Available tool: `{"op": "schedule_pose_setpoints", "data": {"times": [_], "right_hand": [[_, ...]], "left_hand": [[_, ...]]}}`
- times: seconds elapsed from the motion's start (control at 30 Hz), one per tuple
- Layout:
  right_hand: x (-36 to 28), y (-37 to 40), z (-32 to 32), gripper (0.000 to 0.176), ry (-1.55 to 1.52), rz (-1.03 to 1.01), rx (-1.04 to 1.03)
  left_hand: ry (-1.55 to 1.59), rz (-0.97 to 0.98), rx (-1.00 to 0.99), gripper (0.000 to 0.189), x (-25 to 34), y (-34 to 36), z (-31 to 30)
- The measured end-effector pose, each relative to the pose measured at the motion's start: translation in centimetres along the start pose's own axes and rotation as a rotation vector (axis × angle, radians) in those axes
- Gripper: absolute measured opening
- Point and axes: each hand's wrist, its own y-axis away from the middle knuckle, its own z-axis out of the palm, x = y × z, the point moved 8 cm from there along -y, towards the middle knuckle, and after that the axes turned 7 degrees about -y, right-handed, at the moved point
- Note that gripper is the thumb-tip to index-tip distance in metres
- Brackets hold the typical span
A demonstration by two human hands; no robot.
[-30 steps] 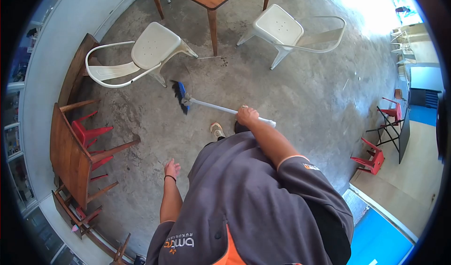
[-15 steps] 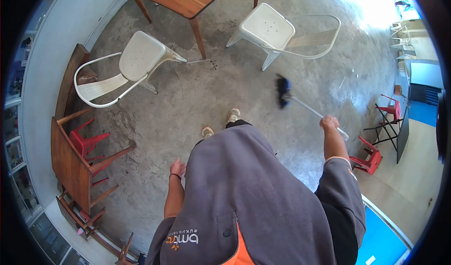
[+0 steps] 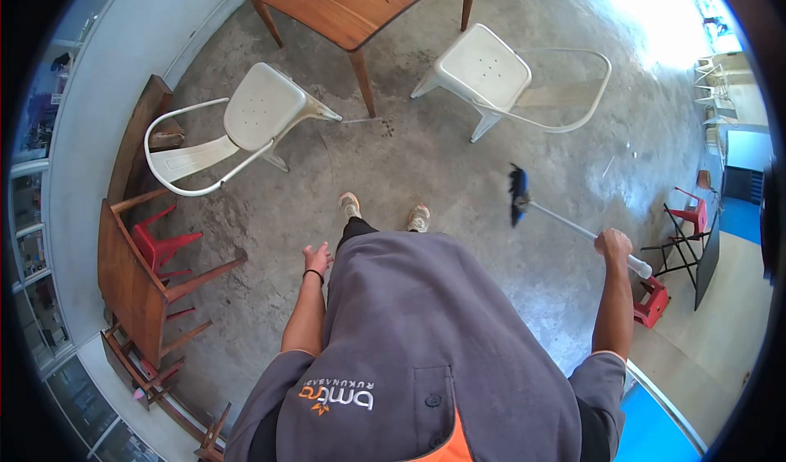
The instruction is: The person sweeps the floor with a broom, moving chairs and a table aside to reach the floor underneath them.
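My right hand [image 3: 614,243] grips the white handle of a broom [image 3: 573,227] out to my right. The broom's dark blue bristle head [image 3: 517,193] rests on the concrete floor [image 3: 458,167], right of my feet [image 3: 385,212]. My left hand [image 3: 317,258] hangs loose at my side with fingers apart, holding nothing; a black band circles its wrist. My grey shirt fills the lower middle of the view.
Two white metal chairs [image 3: 254,118] [image 3: 491,73] stand by a wooden table [image 3: 344,0] ahead. Another wooden table [image 3: 131,274] with red chairs [image 3: 160,241] is at left by the wall. Red stools [image 3: 651,302] and a black stand [image 3: 688,233] sit at right.
The broom swept from in front of me on the left across to the right. My right arm swung out to the side with it, and my feet shifted forward.
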Motion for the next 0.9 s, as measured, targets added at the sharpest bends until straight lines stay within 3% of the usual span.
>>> {"op": "schedule_pose_setpoints", "data": {"times": [0.03, 0.13, 0.23, 0.33, 0.47, 0.6, 0.73, 0.8, 0.83, 0.9], "right_hand": [[-1.6, 1.6, -0.4, 0.032, -0.037, -0.001, -0.019], [-8.2, 5.9, -2.1, 0.039, -0.118, -0.096, -0.058], [-16.1, 9.4, -3.4, 0.045, -0.149, -0.212, -0.164], [-25.3, 10.0, -2.7, 0.048, -0.208, -0.343, -0.215], [-37.7, 11.7, -3.5, 0.050, -0.355, -0.478, -0.178], [-47.5, 10.9, -0.7, 0.050, -0.492, -0.533, -0.227], [-49.5, 9.2, 3.6, 0.050, -0.535, -0.493, -0.152], [-48.3, 6.2, 7.0, 0.050, -0.482, -0.546, -0.165], [-46.7, 5.8, 7.1, 0.041, -0.432, -0.503, -0.240], [-40.7, 6.2, 5.1, 0.039, -0.376, -0.368, -0.270]], "left_hand": [[0.036, 0.029, 0.006, 0.080, 0.9, -0.7, -0.4], [0.020, 0.230, 0.083, 0.077, 5.3, -2.9, -2.0], [-0.040, 0.355, 0.017, 0.078, 11.4, -4.0, -4.4], [-0.068, 0.406, 0.040, 0.078, 16.2, -5.6, -8.5], [0.042, 0.357, 0.089, 0.080, 16.6, -10.4, -14.8], [0.087, 0.239, 0.125, 0.081, 11.6, -12.0, -20.0], [0.093, -0.042, 0.138, 0.083, 3.3, -12.2, -24.0], [0.135, -0.153, 0.150, 0.077, -1.1, -12.3, -23.9], [0.142, -0.207, 0.153, 0.075, -2.8, -11.8, -23.7], [0.135, -0.297, 0.148, 0.070, -4.7, -11.1, -22.7]]}}
